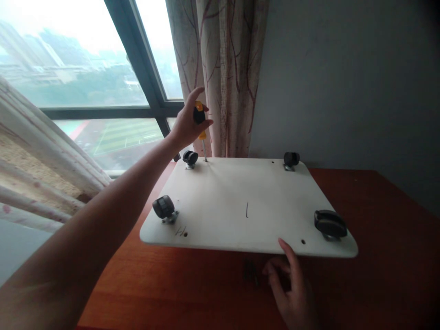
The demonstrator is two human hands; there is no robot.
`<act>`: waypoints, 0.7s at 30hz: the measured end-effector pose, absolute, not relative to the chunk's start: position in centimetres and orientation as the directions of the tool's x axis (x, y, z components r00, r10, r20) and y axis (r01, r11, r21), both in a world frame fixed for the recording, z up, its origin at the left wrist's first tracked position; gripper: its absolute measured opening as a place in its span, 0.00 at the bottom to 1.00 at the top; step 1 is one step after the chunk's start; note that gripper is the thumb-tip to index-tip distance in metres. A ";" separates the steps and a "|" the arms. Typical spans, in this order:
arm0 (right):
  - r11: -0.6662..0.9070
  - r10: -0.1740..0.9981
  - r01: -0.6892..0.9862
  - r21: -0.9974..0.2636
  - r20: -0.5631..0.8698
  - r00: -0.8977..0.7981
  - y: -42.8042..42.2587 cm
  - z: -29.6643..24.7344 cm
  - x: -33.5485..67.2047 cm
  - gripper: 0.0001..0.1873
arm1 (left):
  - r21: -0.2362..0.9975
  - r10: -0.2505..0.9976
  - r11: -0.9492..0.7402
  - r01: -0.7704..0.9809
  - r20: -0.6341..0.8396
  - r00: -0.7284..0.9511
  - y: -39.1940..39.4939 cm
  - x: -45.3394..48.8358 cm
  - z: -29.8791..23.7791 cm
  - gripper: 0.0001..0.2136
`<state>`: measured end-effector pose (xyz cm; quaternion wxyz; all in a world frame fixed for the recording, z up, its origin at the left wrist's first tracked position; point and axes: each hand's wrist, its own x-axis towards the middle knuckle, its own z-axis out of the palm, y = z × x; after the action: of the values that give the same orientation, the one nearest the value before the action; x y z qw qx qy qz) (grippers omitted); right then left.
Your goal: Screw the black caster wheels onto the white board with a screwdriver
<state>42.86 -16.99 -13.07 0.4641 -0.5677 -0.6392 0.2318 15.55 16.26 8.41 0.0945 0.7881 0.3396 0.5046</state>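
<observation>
My left hand [190,119] is closed round the yellow and black handle of a screwdriver [202,135]. The screwdriver stands nearly upright, its tip at a hole near the far left edge of a white board [223,201]. Whether a screw is under the tip is too small to tell. Black casters are fixed at the board's corners: far left [190,158], near left [164,207], far right [291,159] and near right [330,223]. My right hand [290,282] grips the near edge, one fingertip on top and the other fingers curled below, partly in shadow.
The board rests above a reddish-brown wooden table [357,197]. Small dark items [250,271], too dim to name, lie below its near edge. Behind stand a patterned curtain [230,78], a window [68,59] and a grey wall [343,82]. Another curtain [44,169] hangs at left.
</observation>
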 end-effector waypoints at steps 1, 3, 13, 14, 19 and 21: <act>0.246 0.942 0.507 -0.826 0.327 0.075 -17.0 -13.1 42.9 0.28 | 0.476 0.622 -0.763 0.437 0.726 0.295 16.4 15.4 8.4 0.32; 0.249 0.942 0.502 -0.828 0.328 0.074 -16.9 -13.2 42.8 0.27 | 0.482 0.616 -0.780 0.398 0.701 0.359 16.8 15.3 8.5 0.32; 0.221 0.942 0.507 -0.833 0.317 0.110 -17.0 -13.0 42.7 0.27 | 0.252 0.558 -0.698 0.671 0.779 0.287 15.7 15.4 8.7 0.26; 0.222 0.942 0.509 -0.832 0.317 0.109 -17.0 -13.0 42.7 0.27 | 0.235 0.554 -0.697 0.678 0.776 0.301 15.7 15.4 8.7 0.27; 0.231 0.943 0.518 -0.823 0.320 0.088 -17.1 -13.3 43.0 0.28 | 0.333 0.586 -0.779 0.532 0.688 0.427 15.9 15.4 9.1 0.29; 0.231 0.945 0.517 -0.824 0.316 0.081 -17.1 -13.4 43.1 0.28 | 0.313 0.592 -0.760 0.570 0.694 0.410 15.7 15.4 9.3 0.28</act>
<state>43.05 -17.14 -13.38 0.4588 -0.5745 -0.6364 0.2332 15.35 15.71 9.31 0.0135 0.8395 0.3462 0.4187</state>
